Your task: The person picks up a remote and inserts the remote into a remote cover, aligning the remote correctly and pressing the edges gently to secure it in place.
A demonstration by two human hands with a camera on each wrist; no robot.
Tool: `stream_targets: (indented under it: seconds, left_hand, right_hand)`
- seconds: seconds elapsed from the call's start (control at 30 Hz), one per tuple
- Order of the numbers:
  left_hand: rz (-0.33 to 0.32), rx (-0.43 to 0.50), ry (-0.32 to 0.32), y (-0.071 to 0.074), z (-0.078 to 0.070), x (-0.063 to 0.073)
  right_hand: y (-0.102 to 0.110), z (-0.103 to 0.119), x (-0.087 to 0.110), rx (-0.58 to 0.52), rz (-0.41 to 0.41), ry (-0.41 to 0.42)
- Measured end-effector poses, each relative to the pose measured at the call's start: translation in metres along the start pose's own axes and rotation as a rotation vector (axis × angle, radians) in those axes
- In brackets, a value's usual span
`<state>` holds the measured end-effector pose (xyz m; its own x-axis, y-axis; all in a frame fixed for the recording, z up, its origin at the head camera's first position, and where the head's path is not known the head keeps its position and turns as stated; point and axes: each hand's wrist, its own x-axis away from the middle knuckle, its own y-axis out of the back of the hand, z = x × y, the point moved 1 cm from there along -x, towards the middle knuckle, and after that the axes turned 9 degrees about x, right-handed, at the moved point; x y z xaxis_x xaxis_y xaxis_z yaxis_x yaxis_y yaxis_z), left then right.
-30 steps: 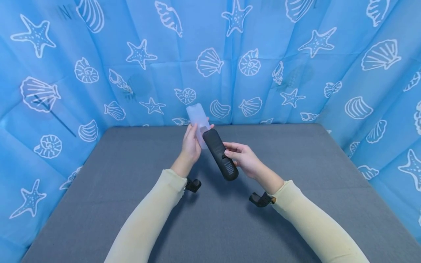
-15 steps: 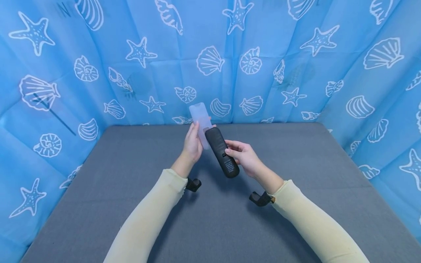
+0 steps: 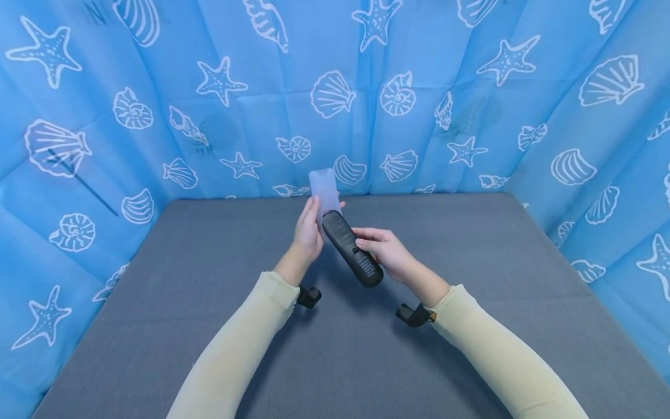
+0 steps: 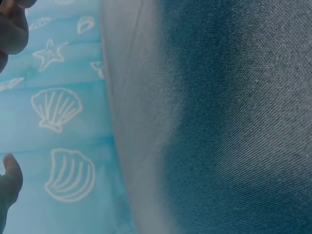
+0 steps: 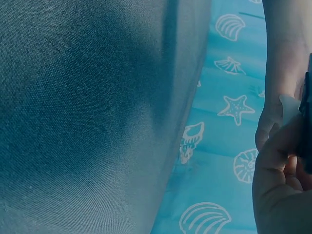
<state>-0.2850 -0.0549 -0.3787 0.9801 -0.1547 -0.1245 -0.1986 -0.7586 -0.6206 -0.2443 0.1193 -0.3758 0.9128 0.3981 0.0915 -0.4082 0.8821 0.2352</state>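
In the head view my left hand (image 3: 307, 234) grips a translucent whitish sleeve (image 3: 325, 189), which stands tilted above the table. My right hand (image 3: 388, 251) pinches a black remote control (image 3: 352, 247) by its side, thumb on the back with its printed label. The remote's upper end overlaps the sleeve's lower end; whether it sits inside the sleeve's mouth I cannot tell. The right wrist view catches the remote's dark edge (image 5: 306, 117) and a bit of the sleeve (image 5: 290, 108) beyond my right fingers (image 5: 275, 161). Only parts of left fingers (image 4: 10, 180) show in the left wrist view.
A grey cloth-covered table (image 3: 335, 361) lies under both hands. Blue curtains (image 3: 272, 116) with white shells and starfish enclose its back and sides. Black camera mounts (image 3: 413, 315) hang at both wrists, above the cloth.
The sleeve has swung more upright and a little to the right. The remote's upper end has come slightly lower and left, covering more of the sleeve's lower end.
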Motion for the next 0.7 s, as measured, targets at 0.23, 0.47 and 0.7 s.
stream_targets:
  seconds: [0.23,0.47,0.7]
  left_hand:
    - [-0.012,0.043,-0.008,-0.0004,0.0031,0.0008]
    - [-0.002,0.062,-0.023,0.0017,0.0051,0.0007]
    - [0.0,0.07,-0.022,0.0042,0.0058,0.0006]
  right_hand:
    - [0.0009,-0.0028,-0.0001,-0.066,0.036,-0.016]
    - [0.0017,-0.0011,0.0018,-0.085,0.049,-0.032]
    - [0.0023,-0.002,0.0016,-0.147,0.081,-0.028]
